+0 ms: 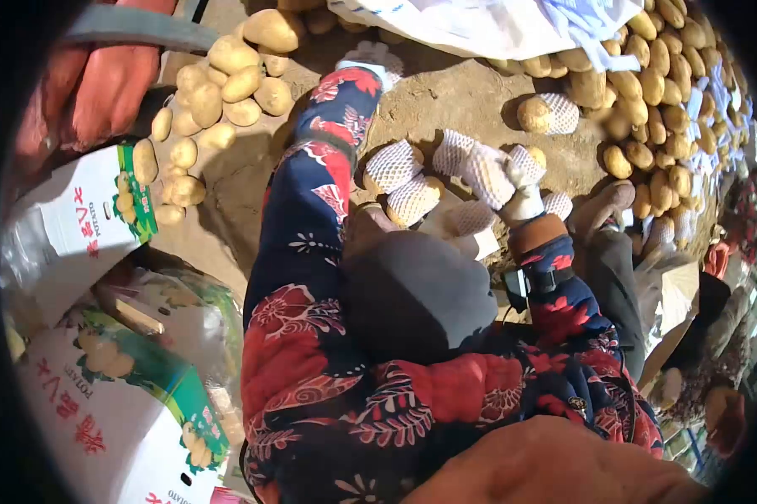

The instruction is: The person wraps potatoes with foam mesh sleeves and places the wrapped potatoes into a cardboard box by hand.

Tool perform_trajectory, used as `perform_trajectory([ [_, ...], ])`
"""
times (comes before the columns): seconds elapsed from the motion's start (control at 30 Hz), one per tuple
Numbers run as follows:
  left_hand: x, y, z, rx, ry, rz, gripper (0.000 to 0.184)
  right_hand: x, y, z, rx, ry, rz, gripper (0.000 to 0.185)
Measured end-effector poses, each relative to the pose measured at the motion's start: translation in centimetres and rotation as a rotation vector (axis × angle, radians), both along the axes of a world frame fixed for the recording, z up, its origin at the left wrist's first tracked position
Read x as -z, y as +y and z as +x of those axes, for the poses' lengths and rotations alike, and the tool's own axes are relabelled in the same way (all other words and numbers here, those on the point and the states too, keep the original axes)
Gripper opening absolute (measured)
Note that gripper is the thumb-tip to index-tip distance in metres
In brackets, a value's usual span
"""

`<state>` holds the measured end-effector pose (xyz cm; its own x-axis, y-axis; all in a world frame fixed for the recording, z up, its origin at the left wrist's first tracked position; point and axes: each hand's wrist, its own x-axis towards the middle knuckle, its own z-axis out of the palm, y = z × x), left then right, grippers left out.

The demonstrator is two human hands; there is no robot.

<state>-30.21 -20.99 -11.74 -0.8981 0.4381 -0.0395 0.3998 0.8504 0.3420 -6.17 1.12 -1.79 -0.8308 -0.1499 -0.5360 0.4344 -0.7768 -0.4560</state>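
My left hand (374,63), in a white glove, reaches far forward beside the potatoes at the edge of a white sack; its fingers are blurred and what they touch is unclear. My right hand (523,189), also in a pale glove, is closed by my knees on a white foam net sleeve (489,176). Close to it lie potatoes in foam nets, one net-covered potato (413,202) on the left and another netted potato (556,204) on the right. Farther forward, a half-sleeved potato (549,114) rests on the soil.
A heap of bare potatoes (235,80) lies at the front left, and a larger potato pile (660,76) at the right. The white sack (496,25) spans the top. Printed potato cartons (84,218) stand at the left, near red sacks (101,92).
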Motion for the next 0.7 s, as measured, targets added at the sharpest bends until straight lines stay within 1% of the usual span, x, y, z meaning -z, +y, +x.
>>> perform_trajectory([
  [0.03, 0.2, -0.3, 0.1, -0.038, -0.040, 0.091, 0.036, -0.7, 0.0, -0.5, 0.015, 0.022, -0.078, 0.060],
  [0.07, 0.4, -0.5, 0.3, -0.090, -0.106, 0.229, 0.036, -0.5, 0.4, -0.8, -0.002, 0.010, 0.061, 0.066],
  [0.13, 1.0, 0.0, 1.8, -0.203, -0.305, 0.611, 0.037, 0.3, 0.1, -1.6, 0.185, -0.049, 0.078, 0.073],
  [0.17, 1.4, 0.6, 3.6, -0.260, -0.435, 0.845, 0.038, 0.7, -0.5, -2.2, 0.248, -0.095, 0.034, 0.076],
  [0.2, 1.8, 1.4, 5.8, -0.309, -0.570, 1.063, 0.039, 1.0, -0.6, -2.6, 0.222, -0.038, -0.086, 0.074],
  [0.23, 1.8, 2.4, 8.6, -0.323, -0.650, 1.143, 0.041, 1.9, -1.0, -3.0, 0.211, 0.014, -0.234, 0.073],
  [0.27, 1.1, 3.5, 11.4, -0.316, -0.624, 1.064, 0.042, 2.7, -1.8, -3.4, 0.201, 0.069, -0.384, 0.073],
  [0.3, -1.0, 4.6, 14.2, -0.361, -0.500, 0.809, 0.042, 2.7, -3.3, -3.8, 0.308, -0.174, -0.359, 0.062],
  [0.33, -3.3, 5.1, 16.3, -0.397, -0.374, 0.554, 0.042, 2.7, -4.3, -4.0, 0.366, -0.070, -0.382, 0.062],
  [0.4, -4.9, 3.0, 16.3, -0.293, -0.518, 0.687, 0.043, 1.7, -4.5, -3.3, 0.316, -0.044, -0.436, 0.062],
  [0.43, -5.4, 3.1, 16.8, -0.338, -0.357, 0.743, 0.033, 1.8, -3.8, -3.0, 0.325, -0.037, -0.436, 0.062],
  [0.47, -5.9, 2.1, 16.8, -0.291, -0.535, 0.751, 0.037, 1.9, -2.8, -2.4, 0.220, 0.052, -0.580, 0.063],
  [0.5, -6.2, 1.2, 16.3, -0.168, -0.282, 0.685, 0.042, 2.2, -1.8, -2.1, 0.111, 0.147, -0.719, 0.064],
  [0.53, -5.4, 0.4, 16.4, -0.043, -0.032, 0.612, 0.047, 1.4, -1.5, -2.0, 0.125, 0.156, -0.715, 0.064],
  [0.6, -3.4, -0.9, 17.8, -0.044, 0.007, 0.170, 0.050, -1.1, -1.2, -2.0, 0.269, -0.081, -0.421, 0.059],
  [0.63, -2.2, -1.4, 18.5, -0.020, -0.024, 0.001, 0.050, -1.9, -0.4, -1.9, 0.302, -0.115, -0.394, 0.059],
  [0.7, -0.2, -1.8, 20.2, 0.009, -0.123, -0.128, 0.050, -3.3, 1.7, -1.0, 0.340, -0.105, -0.486, 0.058],
])
